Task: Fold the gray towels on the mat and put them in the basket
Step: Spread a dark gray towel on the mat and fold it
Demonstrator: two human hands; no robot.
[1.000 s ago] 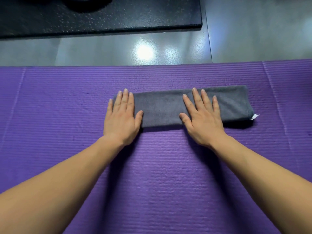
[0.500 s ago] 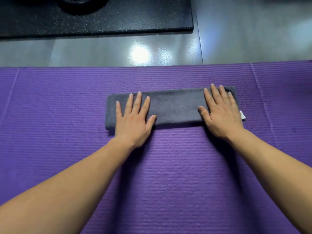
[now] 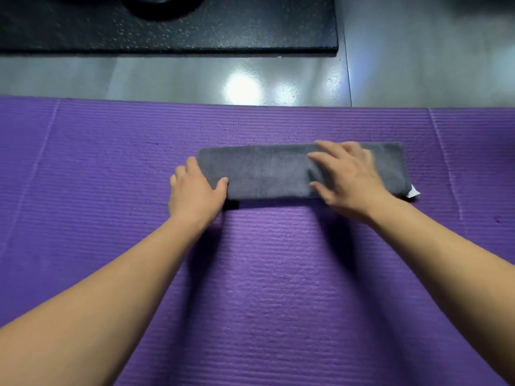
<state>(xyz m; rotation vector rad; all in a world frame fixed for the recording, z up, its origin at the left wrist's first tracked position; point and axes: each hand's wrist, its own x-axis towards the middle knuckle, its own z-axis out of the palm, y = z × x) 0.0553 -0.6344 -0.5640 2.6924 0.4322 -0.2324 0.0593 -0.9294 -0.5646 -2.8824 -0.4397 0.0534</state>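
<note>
A gray towel (image 3: 267, 174), folded into a long narrow strip, lies across the purple mat (image 3: 278, 274). A small white tag (image 3: 413, 192) sticks out at its right end. My left hand (image 3: 195, 193) is at the strip's left end, thumb on top and fingertips curled around the edge, pinching it. My right hand (image 3: 345, 176) lies on the strip's right half with fingers spread; it is blurred. No basket is in view.
Beyond the mat's far edge is glossy gray floor (image 3: 418, 65) with light glare. A black speckled slab (image 3: 167, 29) lies at the top, with part of a dark round object (image 3: 167, 4) on it.
My left hand slid from flat on the towel to its left end and closed on the edge. My right hand moved leftward from the right end toward the middle.
</note>
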